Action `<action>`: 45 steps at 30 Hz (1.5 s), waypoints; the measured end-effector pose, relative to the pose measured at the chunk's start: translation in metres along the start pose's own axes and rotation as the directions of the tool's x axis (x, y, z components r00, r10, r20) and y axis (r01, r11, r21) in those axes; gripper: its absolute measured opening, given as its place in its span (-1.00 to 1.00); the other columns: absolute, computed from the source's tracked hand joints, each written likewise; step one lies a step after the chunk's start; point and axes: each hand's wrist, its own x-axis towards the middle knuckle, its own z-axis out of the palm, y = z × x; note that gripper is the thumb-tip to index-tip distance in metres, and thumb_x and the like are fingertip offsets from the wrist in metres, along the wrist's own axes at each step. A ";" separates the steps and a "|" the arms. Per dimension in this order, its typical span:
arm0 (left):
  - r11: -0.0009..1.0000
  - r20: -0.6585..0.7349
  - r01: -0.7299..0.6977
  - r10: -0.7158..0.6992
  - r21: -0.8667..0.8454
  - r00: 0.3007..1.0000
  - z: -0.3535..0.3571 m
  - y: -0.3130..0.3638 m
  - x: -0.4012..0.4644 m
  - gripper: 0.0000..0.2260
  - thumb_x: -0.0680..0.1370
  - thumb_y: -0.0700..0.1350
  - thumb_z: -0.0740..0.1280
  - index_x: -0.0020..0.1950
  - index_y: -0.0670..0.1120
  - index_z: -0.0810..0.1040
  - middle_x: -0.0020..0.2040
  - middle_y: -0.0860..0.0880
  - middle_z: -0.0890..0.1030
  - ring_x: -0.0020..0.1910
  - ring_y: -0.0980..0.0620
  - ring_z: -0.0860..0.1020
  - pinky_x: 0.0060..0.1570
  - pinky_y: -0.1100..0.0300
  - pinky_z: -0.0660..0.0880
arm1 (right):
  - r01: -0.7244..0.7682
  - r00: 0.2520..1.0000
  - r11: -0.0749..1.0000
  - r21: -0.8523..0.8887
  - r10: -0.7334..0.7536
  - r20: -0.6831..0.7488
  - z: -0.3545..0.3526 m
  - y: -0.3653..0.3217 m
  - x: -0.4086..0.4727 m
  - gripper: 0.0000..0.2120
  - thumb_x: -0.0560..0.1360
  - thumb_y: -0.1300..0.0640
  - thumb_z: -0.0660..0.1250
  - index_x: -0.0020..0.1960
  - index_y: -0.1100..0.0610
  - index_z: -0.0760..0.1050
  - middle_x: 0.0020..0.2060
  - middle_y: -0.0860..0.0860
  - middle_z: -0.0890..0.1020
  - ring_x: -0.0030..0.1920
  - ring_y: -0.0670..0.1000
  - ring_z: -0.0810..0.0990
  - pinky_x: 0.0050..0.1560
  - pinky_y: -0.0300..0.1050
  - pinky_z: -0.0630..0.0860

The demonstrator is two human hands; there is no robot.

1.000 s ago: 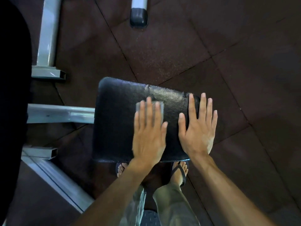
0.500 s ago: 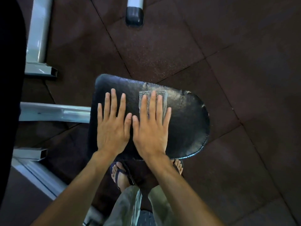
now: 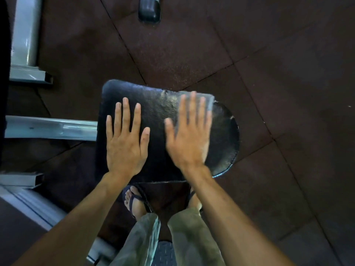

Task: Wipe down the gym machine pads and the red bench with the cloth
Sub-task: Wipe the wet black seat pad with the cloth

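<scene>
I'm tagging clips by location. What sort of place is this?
Most likely a gym: a black padded machine seat on a grey steel frame, standing on dark rubber floor tiles.

The pad (image 3: 159, 116) looks like black fake leather, a bit shiny, with tiny wrinkles all over, and its skin is cracked and torn near the far edge and along the round right side. The cloth (image 3: 208, 101) under the right hand (image 3: 189, 139) is grey and looks soft and dull, but it is blurry. The bars (image 3: 51, 127) of the machine are metal with light grey paint, smooth and shiny. One bar has a black end cap (image 3: 149, 9) that looks like smooth plastic or rubber. The floor (image 3: 269, 64) is dark brown tiles that look like rubber, matt and rough with little specks.
</scene>
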 end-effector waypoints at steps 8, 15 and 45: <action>1.000 0.004 -0.008 0.008 -0.016 1.000 -0.001 -0.002 -0.001 -0.47 0.69 0.11 -0.10 0.63 -0.06 0.01 0.65 -0.13 -0.03 0.63 -0.09 -0.06 0.59 -0.12 -0.02 | 0.335 0.938 0.937 -0.102 -0.321 0.131 0.000 0.053 -0.076 -0.45 0.71 -0.05 -0.07 0.64 0.10 -0.06 0.64 0.05 -0.04 0.64 0.09 -0.11 0.57 0.21 0.06; 1.000 0.007 -0.006 0.006 0.000 1.000 0.000 -0.002 -0.001 -0.47 0.69 0.11 -0.12 0.63 -0.06 0.00 0.65 -0.14 -0.02 0.63 -0.10 -0.05 0.59 -0.11 -0.03 | 0.186 0.982 0.974 -0.126 -0.183 0.037 0.012 0.025 -0.061 -0.41 0.71 -0.13 -0.05 0.64 0.11 -0.07 0.63 0.13 -0.03 0.63 0.16 -0.09 0.61 0.16 -0.04; 0.476 0.827 -0.869 0.538 -0.135 0.166 -0.230 0.423 -0.246 -0.65 0.68 0.06 0.05 0.36 -0.06 0.42 0.33 -0.10 0.50 0.34 -0.14 0.44 0.30 -0.04 0.35 | -0.850 0.513 0.288 0.441 0.644 0.568 -0.243 0.239 -0.428 -0.54 0.59 0.22 0.19 0.48 0.07 0.28 0.31 0.12 0.55 0.24 0.19 0.59 0.24 0.08 0.53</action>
